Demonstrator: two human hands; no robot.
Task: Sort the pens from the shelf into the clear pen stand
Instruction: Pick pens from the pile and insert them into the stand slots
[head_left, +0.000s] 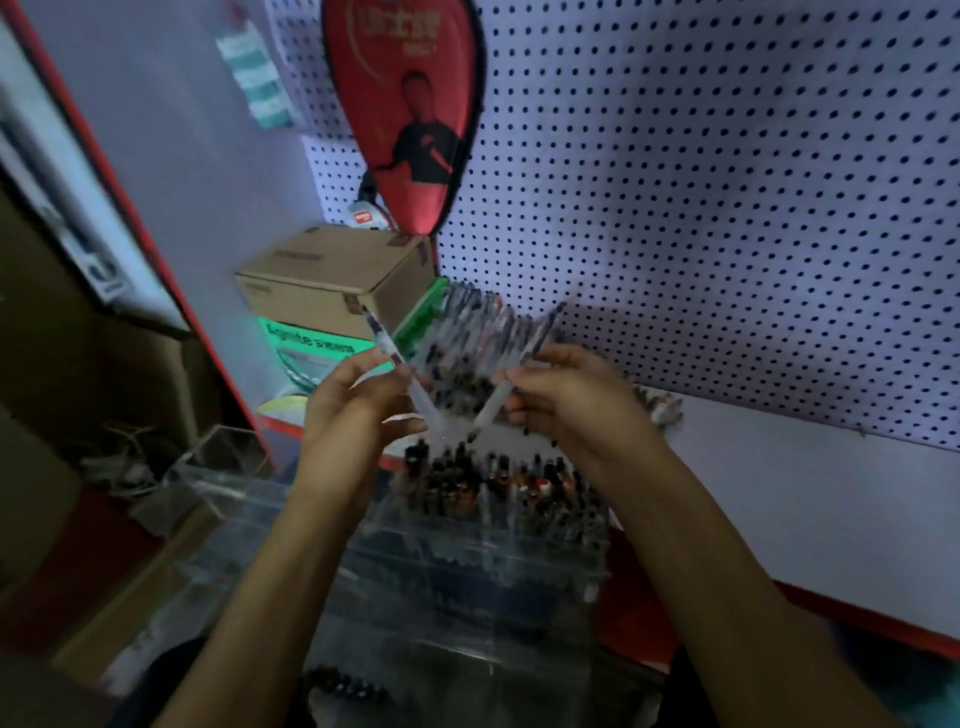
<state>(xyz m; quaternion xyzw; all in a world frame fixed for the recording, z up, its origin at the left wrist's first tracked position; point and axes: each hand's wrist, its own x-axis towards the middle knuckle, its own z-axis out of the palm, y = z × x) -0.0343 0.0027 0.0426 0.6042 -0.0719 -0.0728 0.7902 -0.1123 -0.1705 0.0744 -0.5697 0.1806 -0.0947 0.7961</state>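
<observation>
My left hand (358, 405) grips a translucent white pen (387, 345) that slants up to the left, tip down. My right hand (566, 400) pinches another white pen (493, 408), which leans the other way with its dark cap up to the right. Both pen tips hover just above the clear pen stand (582, 551), whose rear compartments hold several dark-capped pens (483, 483). Behind my hands a fanned bunch of pens (478, 327) lies on the shelf against the pegboard. The picture is blurred.
A white pegboard (727, 208) backs the white shelf (805, 499) with its red edge. A red racket case (410, 114) hangs above a cardboard box (337, 280) and a green box (311, 348). More clear acrylic trays (218, 467) stand at the left.
</observation>
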